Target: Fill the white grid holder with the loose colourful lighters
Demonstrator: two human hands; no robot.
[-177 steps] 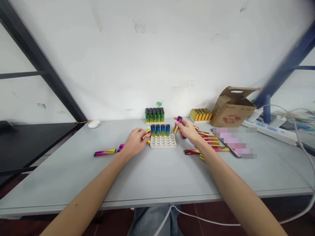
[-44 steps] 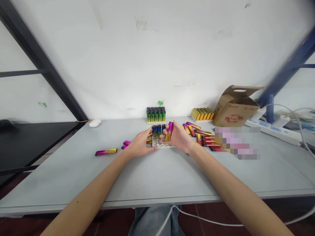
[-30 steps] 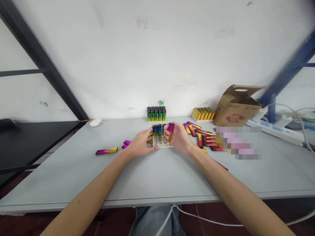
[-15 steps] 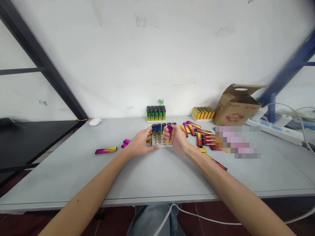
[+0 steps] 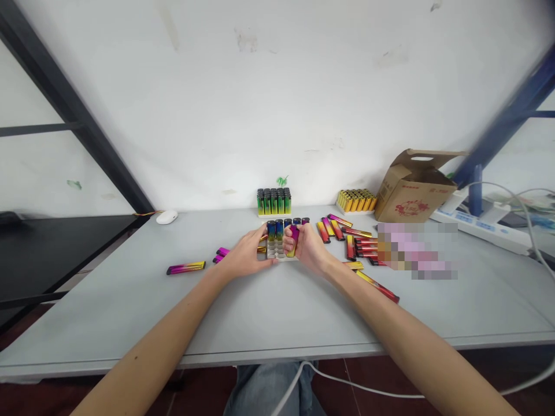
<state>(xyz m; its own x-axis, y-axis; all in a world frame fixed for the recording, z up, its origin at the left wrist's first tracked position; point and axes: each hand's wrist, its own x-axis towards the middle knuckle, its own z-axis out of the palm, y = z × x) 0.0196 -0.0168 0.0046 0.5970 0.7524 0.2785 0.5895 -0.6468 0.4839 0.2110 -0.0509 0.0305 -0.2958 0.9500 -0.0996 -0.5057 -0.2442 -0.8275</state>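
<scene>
**Two hands at a white tray of lighters on a grey table**

A person sits at a grey table (image 5: 277, 312) against a white wall, both bare forearms reaching forward to the middle of it.

The right hand (image 5: 309, 249) is closed around one lighter (image 5: 293, 239), magenta at the top and yellow toward the bottom. It is held nearly upright, just over the near rows of a white tray (image 5: 274, 252) with round sockets. The left hand (image 5: 247, 254) rests on the tray's left edge, fingers curled against it; whether it grips the tray or only steadies it cannot be told.

Standing in the tray's far row are five lighters (image 5: 274, 229) with dark caps and blue-to-green bodies, though the two on the right are partly hidden behind the hand.

Left of the tray, one magenta and yellow lighter (image 5: 185, 268) lies alone on the table, well apart. Two more magenta ends (image 5: 222, 252) show just beside the left hand. Right of the tray lies a loose scatter of red, yellow and magenta lighters (image 5: 355, 245), roughly a dozen, overlapping too much for an exact count. One long red and yellow lighter (image 5: 377, 285) lies beside the right forearm.

Along the wall stand one block of green lighters (image 5: 273, 203), one block of yellow lighters (image 5: 355, 201), one open cardboard box (image 5: 411, 188) and one white computer mouse (image 5: 166, 217).
</scene>
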